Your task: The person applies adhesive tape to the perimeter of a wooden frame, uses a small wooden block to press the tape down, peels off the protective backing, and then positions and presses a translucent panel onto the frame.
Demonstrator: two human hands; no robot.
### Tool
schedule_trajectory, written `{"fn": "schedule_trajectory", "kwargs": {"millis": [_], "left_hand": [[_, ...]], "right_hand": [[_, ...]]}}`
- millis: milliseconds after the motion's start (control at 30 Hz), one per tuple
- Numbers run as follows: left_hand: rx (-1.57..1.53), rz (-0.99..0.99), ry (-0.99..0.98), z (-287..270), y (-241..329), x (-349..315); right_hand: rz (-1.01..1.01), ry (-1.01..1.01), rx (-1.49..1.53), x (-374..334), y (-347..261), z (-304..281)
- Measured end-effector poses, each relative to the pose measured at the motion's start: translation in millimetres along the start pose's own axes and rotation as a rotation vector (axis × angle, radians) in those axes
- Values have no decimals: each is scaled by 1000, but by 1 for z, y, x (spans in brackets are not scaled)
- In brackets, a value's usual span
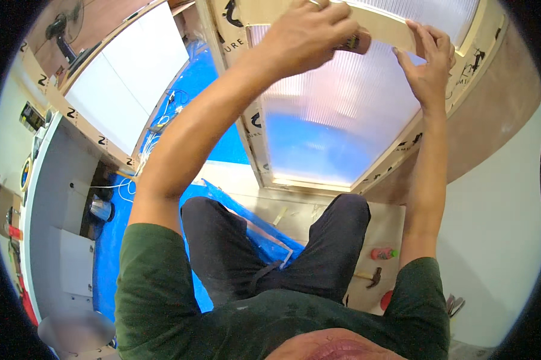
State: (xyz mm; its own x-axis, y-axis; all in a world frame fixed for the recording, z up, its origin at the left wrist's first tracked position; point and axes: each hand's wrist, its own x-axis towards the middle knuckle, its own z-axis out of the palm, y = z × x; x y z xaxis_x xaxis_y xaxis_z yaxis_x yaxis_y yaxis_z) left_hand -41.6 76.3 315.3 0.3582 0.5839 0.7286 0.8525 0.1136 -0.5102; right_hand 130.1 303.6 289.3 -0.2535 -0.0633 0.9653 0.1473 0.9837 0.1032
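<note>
Overhead, both hands are raised to a pale wooden strip (390, 29) that runs across the top of a framed panel. The left hand (309, 36) is closed around a small dark object (355, 42) with a touch of yellow on it, its end pressed against the strip; what the object is cannot be told, as the fingers cover most of it. The right hand (429, 63) is not clenched: its fingers (423, 36) are spread and laid flat on the strip's lower edge, with the palm against the sheet beneath.

That sheet is a translucent ribbed plastic panel (336, 120), through which white light and a blue patch show. It sits in a wooden frame (252, 138) of pale timber with dark printed marks, which narrows toward the person's legs.

Further left, a second frame (96, 135) of the same timber holds white flat panels (126, 78). Between the two frames lies a blue tarpaulin (204, 78) with white cables (150, 141) across it. A fan (66, 27) stands at the upper left.

Below, the person wears a dark green shirt (162, 288) and black trousers (234, 252). By the right leg, on a pale board (390, 222), lie a hammer (375, 277) with a wooden handle and a small red and green bottle (383, 254). A white wall (498, 240) is to the right.
</note>
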Motion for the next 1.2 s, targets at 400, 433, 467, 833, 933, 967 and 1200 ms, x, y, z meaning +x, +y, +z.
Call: {"fn": "schedule_trajectory", "kwargs": {"millis": [400,433,467,833,933,967,1200], "left_hand": [[-453,400,-61,76,139,4],[-519,313,-43,75,155,-10],[-597,224,-30,73,168,-31],[-299,-1300,452,106,190,-263],[-235,-1416,400,117,193,-287],[-216,-1420,392,121,193,-292],[-207,-1375,389,134,189,-299]], "right_hand": [[56,-191,322,16,25,-11],[27,-187,295,17,25,-10],[9,-184,208,12,28,-14],[-168,-98,-288,6,39,9],[-85,8,-81,0,29,21],[-100,1,-143,1,26,22],[-110,-1,-166,1,24,21]]}}
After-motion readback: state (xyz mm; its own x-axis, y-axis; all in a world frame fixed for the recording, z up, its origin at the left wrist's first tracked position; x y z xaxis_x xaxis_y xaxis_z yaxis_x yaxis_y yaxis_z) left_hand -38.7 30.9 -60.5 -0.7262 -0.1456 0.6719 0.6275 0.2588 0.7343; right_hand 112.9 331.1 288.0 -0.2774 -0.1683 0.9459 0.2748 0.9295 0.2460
